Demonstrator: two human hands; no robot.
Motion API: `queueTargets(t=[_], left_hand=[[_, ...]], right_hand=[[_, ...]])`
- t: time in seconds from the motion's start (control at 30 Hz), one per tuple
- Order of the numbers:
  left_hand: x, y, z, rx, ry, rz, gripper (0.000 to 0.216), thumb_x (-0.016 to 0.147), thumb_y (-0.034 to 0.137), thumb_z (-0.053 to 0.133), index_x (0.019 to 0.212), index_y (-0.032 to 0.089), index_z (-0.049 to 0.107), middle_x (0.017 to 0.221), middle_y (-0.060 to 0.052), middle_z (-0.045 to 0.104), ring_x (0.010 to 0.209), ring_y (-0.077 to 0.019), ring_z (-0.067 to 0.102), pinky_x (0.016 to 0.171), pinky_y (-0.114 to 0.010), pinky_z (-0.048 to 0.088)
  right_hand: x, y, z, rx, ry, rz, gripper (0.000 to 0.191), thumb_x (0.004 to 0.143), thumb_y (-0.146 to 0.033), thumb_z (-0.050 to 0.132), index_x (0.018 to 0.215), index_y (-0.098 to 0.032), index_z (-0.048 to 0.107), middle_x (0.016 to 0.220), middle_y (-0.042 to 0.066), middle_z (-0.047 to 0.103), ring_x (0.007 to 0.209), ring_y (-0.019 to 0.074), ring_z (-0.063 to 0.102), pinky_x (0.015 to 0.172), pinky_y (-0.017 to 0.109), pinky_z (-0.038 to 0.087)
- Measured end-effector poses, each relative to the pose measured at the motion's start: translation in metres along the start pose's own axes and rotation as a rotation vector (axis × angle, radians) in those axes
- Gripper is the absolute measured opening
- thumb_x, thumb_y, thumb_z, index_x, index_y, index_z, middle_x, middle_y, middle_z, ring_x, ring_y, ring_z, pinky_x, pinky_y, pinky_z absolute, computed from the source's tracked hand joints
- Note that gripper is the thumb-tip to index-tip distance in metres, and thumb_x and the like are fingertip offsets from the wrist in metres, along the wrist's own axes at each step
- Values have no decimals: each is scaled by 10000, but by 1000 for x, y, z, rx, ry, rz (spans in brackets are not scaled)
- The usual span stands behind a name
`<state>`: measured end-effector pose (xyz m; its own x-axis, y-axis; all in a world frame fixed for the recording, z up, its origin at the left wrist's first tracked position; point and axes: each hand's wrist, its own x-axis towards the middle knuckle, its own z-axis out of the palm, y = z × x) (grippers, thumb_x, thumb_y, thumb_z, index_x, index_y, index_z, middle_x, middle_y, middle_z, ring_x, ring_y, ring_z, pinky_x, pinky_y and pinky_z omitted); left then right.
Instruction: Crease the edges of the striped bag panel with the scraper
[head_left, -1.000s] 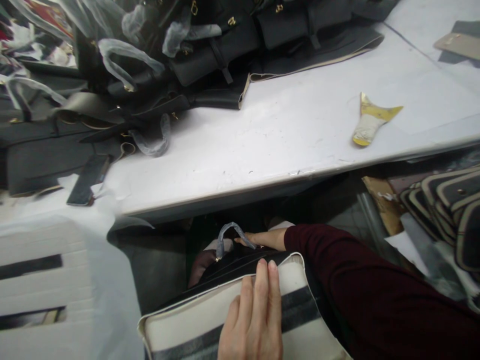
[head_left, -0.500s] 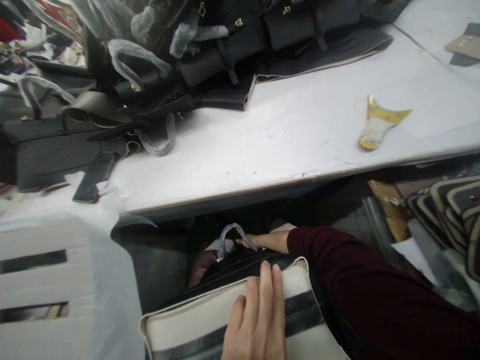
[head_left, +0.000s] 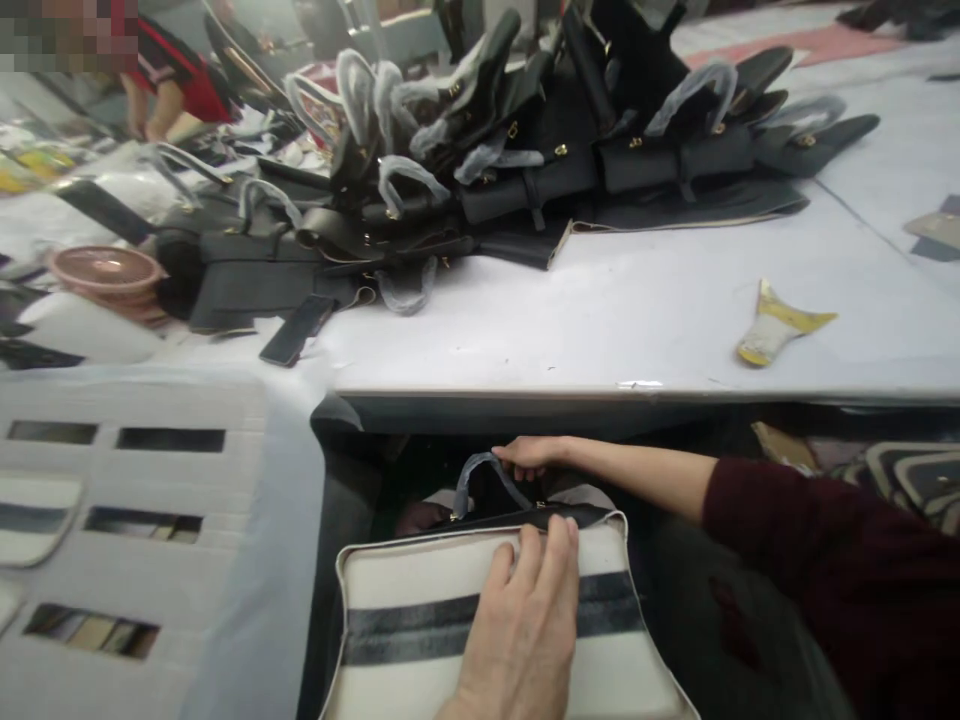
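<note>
My left hand [head_left: 525, 625] lies flat, fingers stretched out, on a cream panel with a dark stripe [head_left: 420, 610], its fingertips at the panel's top edge. Behind that edge sits a black bag [head_left: 525, 515] below the table's front edge. Its handle, wrapped in grey film [head_left: 474, 475], stands up in an arch. My right hand [head_left: 534, 455], on a bare forearm with a maroon sleeve, reaches in from the right and its fingers close on the top of that handle. The bag's lower part is hidden by the panel.
A white table [head_left: 600, 320] carries a pile of black handbags with wrapped handles [head_left: 525, 150], a dark flat strip [head_left: 296, 330] and a yellow-and-white scrap [head_left: 776, 325]. Pink bowls [head_left: 105, 275] and a white cut-out sheet [head_left: 150, 480] lie left. Another person in red [head_left: 165, 90] stands far left.
The view has tilted up, showing more of the table. My right hand has shifted to the top of the wrapped handle, its forearm now bare. My left hand stays on the panel.
</note>
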<state>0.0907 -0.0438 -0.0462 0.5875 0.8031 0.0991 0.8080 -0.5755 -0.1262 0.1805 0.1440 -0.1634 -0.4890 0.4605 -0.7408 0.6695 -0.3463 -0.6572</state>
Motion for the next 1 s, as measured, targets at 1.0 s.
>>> queueTargets(t=[1.0], left_hand=[[-24,-112,-14,-576,-207,-468,57,816,306,639,846,257,641,884,35,652,915,-204,570,812,-387,336]], right_hand=[[-70,-40,47,-377,96,-448,603,1014,-565,241,808,-169,646,701,40,668,698,180,624,700,274,431]])
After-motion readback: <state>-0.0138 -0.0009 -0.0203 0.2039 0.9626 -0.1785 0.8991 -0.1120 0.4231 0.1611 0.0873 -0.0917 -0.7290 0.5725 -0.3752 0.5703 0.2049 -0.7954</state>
